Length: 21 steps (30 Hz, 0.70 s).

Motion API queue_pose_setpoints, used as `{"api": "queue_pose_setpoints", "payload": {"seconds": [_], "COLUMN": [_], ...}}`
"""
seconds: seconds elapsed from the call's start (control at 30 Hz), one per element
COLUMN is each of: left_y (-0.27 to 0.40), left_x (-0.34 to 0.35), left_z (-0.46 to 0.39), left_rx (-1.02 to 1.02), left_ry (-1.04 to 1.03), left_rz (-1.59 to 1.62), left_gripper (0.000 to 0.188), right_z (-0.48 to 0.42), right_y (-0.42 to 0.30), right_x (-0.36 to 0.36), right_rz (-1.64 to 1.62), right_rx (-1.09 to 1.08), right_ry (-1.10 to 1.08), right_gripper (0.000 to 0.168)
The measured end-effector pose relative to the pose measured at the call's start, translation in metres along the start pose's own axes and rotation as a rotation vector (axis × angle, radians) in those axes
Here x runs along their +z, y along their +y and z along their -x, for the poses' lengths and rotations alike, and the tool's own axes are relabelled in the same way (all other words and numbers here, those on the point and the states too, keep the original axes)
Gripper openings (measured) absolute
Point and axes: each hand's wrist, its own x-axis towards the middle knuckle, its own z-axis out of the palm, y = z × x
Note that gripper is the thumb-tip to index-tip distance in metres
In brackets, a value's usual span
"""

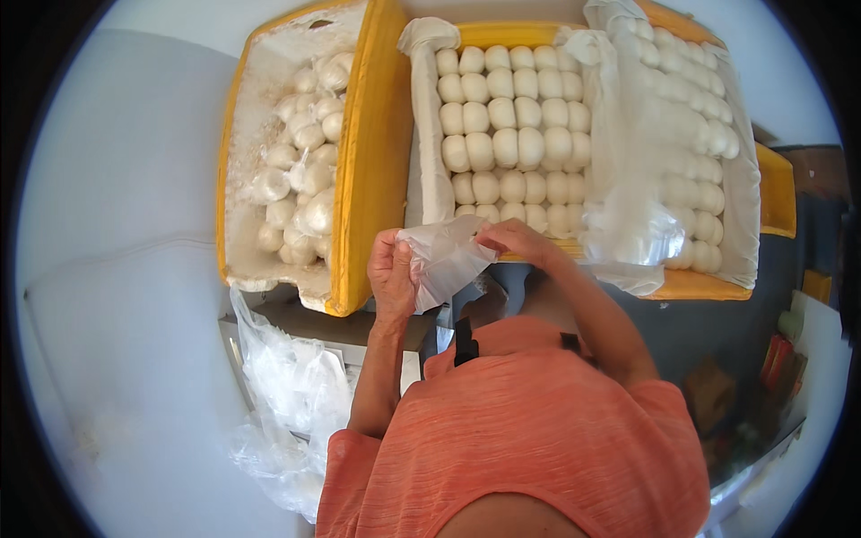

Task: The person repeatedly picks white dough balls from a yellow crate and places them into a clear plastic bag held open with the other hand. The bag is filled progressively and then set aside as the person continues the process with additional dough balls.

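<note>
A thin clear plastic bag [447,262] is stretched between my two hands, in front of a box of white steamed buns [518,134]. My left hand [392,272] grips the bag's left edge, thumb on top. At its upper right side, my right hand [514,240] pinches the bag with bent fingers. The bag looks flat, with no bun seen in it. Behind it, the buns sit in tight rows inside a cloth-lined yellow box [504,32]. The bag and my right hand hide part of the nearest row.
Left stands a yellow-edged foam box [373,134] with bagged buns [309,138] piled inside. To the right, another cloth-lined box holds buns [699,188] under clear plastic film [632,222]. Loose plastic bags [289,376] hang at lower left beside a white wall [134,269].
</note>
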Motion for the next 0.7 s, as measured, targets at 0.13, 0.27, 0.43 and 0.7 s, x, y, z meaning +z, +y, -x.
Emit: {"api": "queue_pose_setpoints", "payload": {"seconds": [0.13, 0.27, 0.43, 0.7], "left_y": [0.011, 0.019, 0.017, -0.032], "left_x": [-0.022, -0.040, -0.062, -0.111], "left_z": [0.013, 0.026, 0.033, 0.030], "left_rx": [0.022, 0.007, -0.035, -0.172], "left_ry": [0.042, 0.069, 0.200, 0.356], "left_rz": [-0.044, -0.078, -0.034, -0.121], "left_gripper": [0.018, 0.020, 0.021, 0.021], "right_z": [-0.019, -0.031, -0.033, -0.018], "right_y": [0.008, 0.017, -0.006, -0.006], "right_x": [0.034, 0.049, 0.062, 0.071], "right_rz": [0.087, -0.083, -0.320, -0.147], "right_rx": [0.105, 0.043, -0.042, 0.044], "right_ry": [-0.459, -0.509, -0.467, -0.184], "right_gripper": [0.042, 0.055, 0.041, 0.013]}}
